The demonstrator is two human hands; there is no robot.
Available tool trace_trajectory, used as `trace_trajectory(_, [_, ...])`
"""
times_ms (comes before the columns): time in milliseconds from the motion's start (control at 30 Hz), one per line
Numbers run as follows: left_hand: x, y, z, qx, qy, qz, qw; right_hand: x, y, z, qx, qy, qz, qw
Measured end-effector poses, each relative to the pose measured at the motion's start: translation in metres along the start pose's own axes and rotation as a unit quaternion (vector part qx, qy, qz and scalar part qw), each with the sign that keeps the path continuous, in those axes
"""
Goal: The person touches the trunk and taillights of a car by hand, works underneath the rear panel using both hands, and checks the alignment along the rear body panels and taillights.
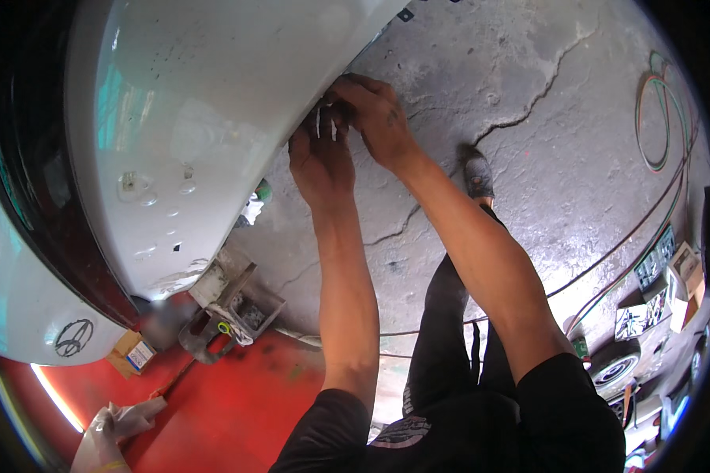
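A large white car body panel fills the upper left, with bubbled, chipped spots in its paint. At its right edge my two hands meet, fingers bent and close together. My left hand is curled at the edge, and narrow white strips show between its dark fingers. Just beside it, my right hand reaches over with its fingertips pressed in by the left fingers. What the fingers grip is hidden by the hands and the shadow there.
A dirty metal stand with a yellow-green ring stands below the panel, by a red surface. A small cardboard box lies left of it. Hoses, boxes and a wheel line the right side. Cracked concrete floor spreads beyond.
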State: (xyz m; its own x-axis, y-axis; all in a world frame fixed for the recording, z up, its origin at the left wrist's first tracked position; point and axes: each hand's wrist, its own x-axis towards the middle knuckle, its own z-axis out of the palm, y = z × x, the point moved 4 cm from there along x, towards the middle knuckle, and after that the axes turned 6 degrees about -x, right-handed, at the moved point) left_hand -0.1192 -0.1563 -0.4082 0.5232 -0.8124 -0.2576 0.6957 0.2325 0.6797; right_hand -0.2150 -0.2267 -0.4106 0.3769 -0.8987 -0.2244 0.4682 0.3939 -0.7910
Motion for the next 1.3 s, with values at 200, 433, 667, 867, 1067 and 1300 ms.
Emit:
trace_trajectory(200, [0.007,0.002,-0.014,-0.017,-0.033,0.005,0.999,0.002,0.001,0.007,0.018,-0.013,0.06,0.998])
trace_trajectory(433, [0.012,0.008,-0.005,0.024,-0.034,0.035,0.999,0.008,0.002,0.009,-0.006,-0.024,-0.021,0.999])
trace_trajectory(667, [0.011,0.011,0.015,0.034,-0.011,0.066,0.997,0.013,0.015,0.007,0.137,-0.03,0.026,0.99])
trace_trajectory(867, [0.021,0.019,0.007,0.053,-0.096,0.091,0.99,0.017,0.016,0.014,0.105,-0.029,-0.016,0.994])
trace_trajectory(1067, [0.009,0.013,0.007,0.019,-0.034,0.031,0.999,0.011,0.01,0.007,0.141,-0.018,0.076,0.987])
trace_trajectory(1300, [0.003,0.012,0.007,0.025,0.092,0.015,0.995,0.007,0.003,0.01,0.024,-0.014,-0.011,1.0])
